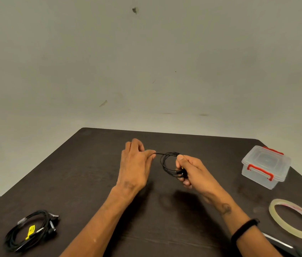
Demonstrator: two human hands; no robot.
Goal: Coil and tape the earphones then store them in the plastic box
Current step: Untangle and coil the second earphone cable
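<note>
Fingers point(151, 152) of the left hand point(134, 166) pinch the loose end of the black earphones point(168, 163), while the right hand point(189, 168) grips the coiled loops between thumb and curled fingers, both held just above the middle of the table point(91, 173). From largest to smallest: the dark brown table carries everything. At its right edge stands the plastic box point(265, 166), clear, with its lid on and red clasps on two sides; nothing shows through its walls. Nearer, to the right, a roll of clear tape point(294, 218) lies flat. At the near left lies a second coiled set of earphones point(28, 230), black, with a yellow tag. The held earphones form a small round coil of several thin black loops, the earbuds bunched at the bottom against the right hand's fingers, one straight strand running leftwards to the left hand's pinch. A black band point(244, 230) sits on the right wrist.
</note>
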